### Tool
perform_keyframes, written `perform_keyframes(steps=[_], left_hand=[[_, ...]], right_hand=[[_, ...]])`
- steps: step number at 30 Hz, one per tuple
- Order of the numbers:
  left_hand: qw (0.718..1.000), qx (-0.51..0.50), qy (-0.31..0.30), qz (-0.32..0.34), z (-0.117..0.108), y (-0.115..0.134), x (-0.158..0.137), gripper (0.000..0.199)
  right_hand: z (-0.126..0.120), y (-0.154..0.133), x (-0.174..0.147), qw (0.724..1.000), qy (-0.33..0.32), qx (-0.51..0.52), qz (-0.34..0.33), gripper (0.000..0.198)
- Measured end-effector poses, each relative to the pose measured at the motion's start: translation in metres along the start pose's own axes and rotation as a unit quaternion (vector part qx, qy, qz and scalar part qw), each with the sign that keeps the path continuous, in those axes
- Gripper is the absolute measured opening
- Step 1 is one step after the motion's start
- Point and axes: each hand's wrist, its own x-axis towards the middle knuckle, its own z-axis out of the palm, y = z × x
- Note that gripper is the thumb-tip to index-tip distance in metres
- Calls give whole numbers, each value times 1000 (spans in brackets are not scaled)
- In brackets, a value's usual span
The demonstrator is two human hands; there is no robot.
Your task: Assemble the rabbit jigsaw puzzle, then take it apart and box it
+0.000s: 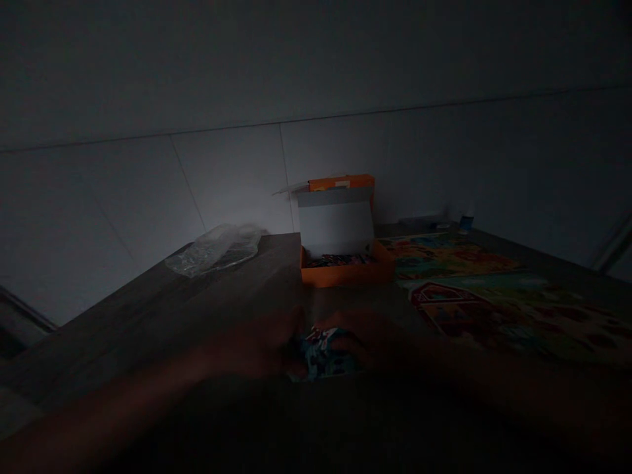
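Note:
In the dim light, a small printed bundle in teal, red and white (328, 354), perhaps puzzle pieces, is between my two hands low over the table. My left hand (266, 342) closes on its left side, thumb and fingers partly lost in shadow. Curled over its top and right side are the fingers of my right hand (365, 337). Just beyond my hands stands an orange box (348, 275) with its lid raised, showing a pale inside. Many small dark, colourful pieces (340, 260) lie in it.
Crumpled clear plastic (217, 250) lies at the table's back left. A second orange box (365, 181) stands behind the open one. To the right lie two colourful printed pictures, a farther one (454, 257) and a nearer one (513, 313). A small blue-and-white item (465, 224) stands near the wall.

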Motion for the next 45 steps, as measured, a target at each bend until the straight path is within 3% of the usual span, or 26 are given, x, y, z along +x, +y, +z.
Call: perform_keyframes(steps=[3,9,13,17,21,25,31,33,38,45], left_hand=[[998,0,-49,-38,-7,-4,1,21],[996,-76,43,16,-5,10,11,11],[991,-104,55,61,8,21,12,11],[997,-28,75,20,20,23,6,19],[993,115,28,3,33,24,3,45],[983,184,-6,7,33,19,11,35],[988,153,-24,-6,6,4,15,28],[989,145,-27,-7,0,1,15,27],[994,107,-28,-17,-2,-4,17,30],[1000,-8,1,-16,-3,-13,23,16]], right_hand=[[2,4,-3,999,13,5,-32,38],[1,3,-8,992,128,11,-5,48],[1,6,-3,987,147,-20,-57,22],[-1,7,-3,975,201,-54,-73,17],[-6,5,-9,972,216,-64,-69,19],[-5,7,-11,972,206,-86,-67,24],[4,14,-7,959,262,-106,-35,27],[4,15,-6,964,245,-98,-26,27],[2,12,-1,993,74,-84,32,27],[1,10,-2,996,68,-56,20,24]])
